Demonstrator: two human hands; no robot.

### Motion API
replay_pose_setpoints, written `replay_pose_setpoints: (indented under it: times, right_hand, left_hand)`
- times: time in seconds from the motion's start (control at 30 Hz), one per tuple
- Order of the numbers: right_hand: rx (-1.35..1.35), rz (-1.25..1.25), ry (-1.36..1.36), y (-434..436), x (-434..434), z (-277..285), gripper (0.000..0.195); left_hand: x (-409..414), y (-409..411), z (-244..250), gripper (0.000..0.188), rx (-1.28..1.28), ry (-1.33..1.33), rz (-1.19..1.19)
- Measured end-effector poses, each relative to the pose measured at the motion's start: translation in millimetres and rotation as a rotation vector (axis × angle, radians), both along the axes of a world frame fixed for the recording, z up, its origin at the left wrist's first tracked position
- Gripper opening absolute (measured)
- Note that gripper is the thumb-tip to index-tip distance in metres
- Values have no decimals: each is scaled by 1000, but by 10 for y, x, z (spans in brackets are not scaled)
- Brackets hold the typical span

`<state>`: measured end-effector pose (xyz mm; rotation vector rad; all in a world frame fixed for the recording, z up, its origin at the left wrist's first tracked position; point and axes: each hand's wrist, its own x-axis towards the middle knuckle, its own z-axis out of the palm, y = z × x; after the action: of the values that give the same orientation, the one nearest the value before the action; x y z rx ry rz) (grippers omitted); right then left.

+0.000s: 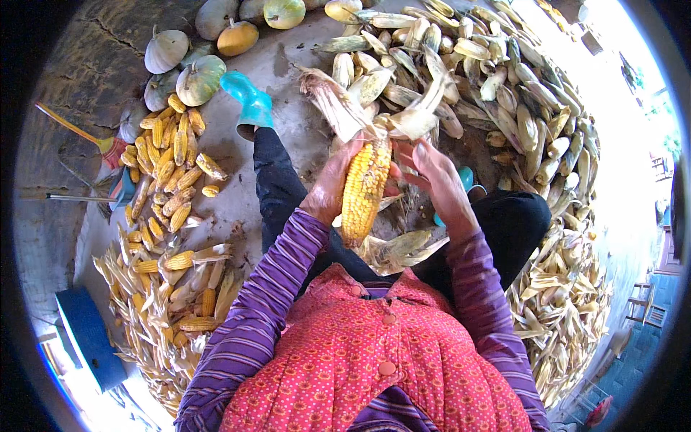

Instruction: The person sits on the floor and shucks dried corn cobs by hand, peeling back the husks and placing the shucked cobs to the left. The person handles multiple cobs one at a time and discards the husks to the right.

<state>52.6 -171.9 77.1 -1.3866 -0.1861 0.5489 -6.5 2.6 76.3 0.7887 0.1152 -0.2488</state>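
Observation:
A yellow corn cob (363, 189) hangs tip-down in front of me, its kernels bare and patchy with damage near the upper right. My left hand (336, 181) grips it from the left side. Peeled husk leaves (332, 100) spread upward from its base, one to the left and another to the right. Beside the cob's right edge is my right hand (434, 175), fingers apart and slightly blurred, just below the right-hand husk leaf (424, 116). Some fingertips are partly hidden behind the cob. Loose husks (399, 251) lie beneath, between my legs.
Unhusked corn ears (486, 70) are heaped ahead and right, with dry husks (561, 308) nearer me. At left lie bare cobs (167, 156) and cobs with husks still attached (162, 291). Pumpkins (202, 80), a broom (108, 144) and a blue box (89, 337) stand farther out.

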Motion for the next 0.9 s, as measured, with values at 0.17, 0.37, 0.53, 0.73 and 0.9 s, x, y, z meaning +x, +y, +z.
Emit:
replay_pose_setpoints:
  times: [0.17, 0.37, 0.53, 0.73, 0.9]
  right_hand:
    - [301, -334, 230, 321, 473, -28, 27]
    - [-726, -467, -440, 429, 842, -493, 21]
    - [-862, -314, -615, 602, 840, -474, 21]
    - [-1009, -776, -332, -626, 1874, -1021, 26]
    - [-1386, 134, -637, -445, 1320, -624, 29]
  left_hand:
    - [-75, -216, -234, 65, -122, 93, -205]
    - [0, -289, -242, 42, 340, 248, -10]
    - [52, -219, -96, 46, 500, 229, 80]
    - [-483, -10, 277, 55, 310, 49, -94]
    - [-254, 267, 281, 54, 282, 11, 86]
